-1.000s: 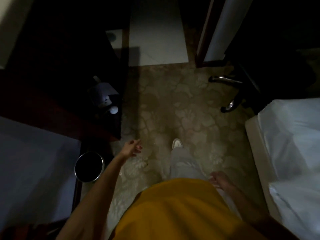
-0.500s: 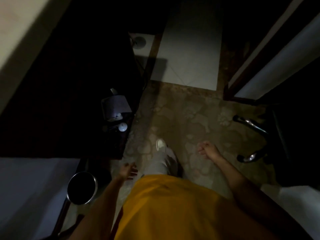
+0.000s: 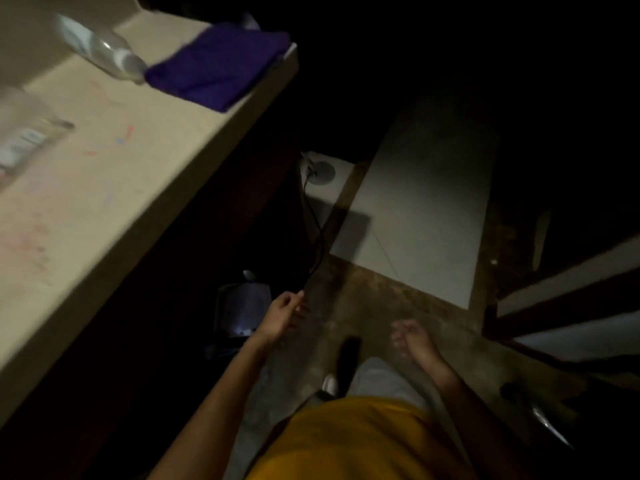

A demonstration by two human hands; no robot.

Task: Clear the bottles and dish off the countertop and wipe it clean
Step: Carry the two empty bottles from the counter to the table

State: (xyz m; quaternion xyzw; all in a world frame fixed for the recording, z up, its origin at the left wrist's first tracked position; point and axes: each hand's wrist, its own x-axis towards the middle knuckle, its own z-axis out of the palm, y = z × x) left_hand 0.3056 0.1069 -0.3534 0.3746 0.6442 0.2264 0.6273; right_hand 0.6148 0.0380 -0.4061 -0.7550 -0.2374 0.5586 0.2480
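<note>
A pale surface (image 3: 114,188) is seen at nine to eleven o'clock, smeared with faint red and blue marks; a blurred clear bottle (image 3: 26,136) is found at its far left, a second clear bottle (image 3: 104,51) at eleven o'clock lying tilted, its cap end touching a folded purple cloth (image 3: 216,65) near the surface's end. Below centre, over the patterned floor (image 3: 381,306), the left hand (image 3: 282,315) is held out with loosely curled fingers, its grip released and nothing held. At five o'clock the right hand (image 3: 412,337) is likewise seen released and holding nothing, above a yellow shirt (image 3: 353,441).
</note>
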